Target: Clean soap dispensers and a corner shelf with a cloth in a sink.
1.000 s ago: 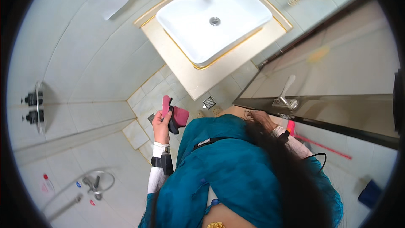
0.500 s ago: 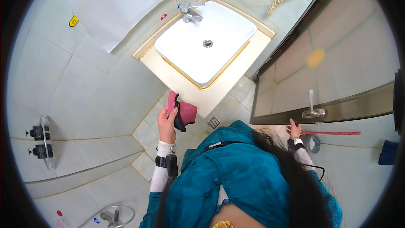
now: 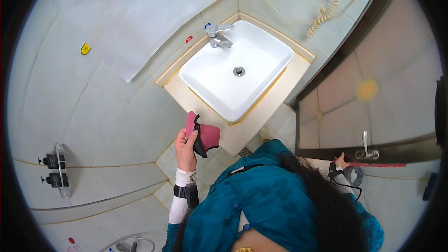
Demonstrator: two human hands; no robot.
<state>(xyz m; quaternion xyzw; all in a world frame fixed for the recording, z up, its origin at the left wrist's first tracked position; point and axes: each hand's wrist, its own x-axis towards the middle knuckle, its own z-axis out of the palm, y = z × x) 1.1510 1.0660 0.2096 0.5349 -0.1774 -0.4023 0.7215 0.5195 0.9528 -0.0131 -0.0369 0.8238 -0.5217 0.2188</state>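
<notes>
Head view: left of centre, fingers of the left hand [image 3: 185,148] clamp pink, black-trimmed fabric [image 3: 210,135]; a steady pinch suits it. Lower right, right hand [image 3: 341,161] beside brown-framed translucent door [image 3: 343,116]; finger closure indeterminable.

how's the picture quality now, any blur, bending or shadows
In the head view, the pink-and-black cloth looks reasonably sharp; in the head view, the door frame bows with fisheye distortion; in the head view, a soft shadow falls beside the black dispensers.
</notes>
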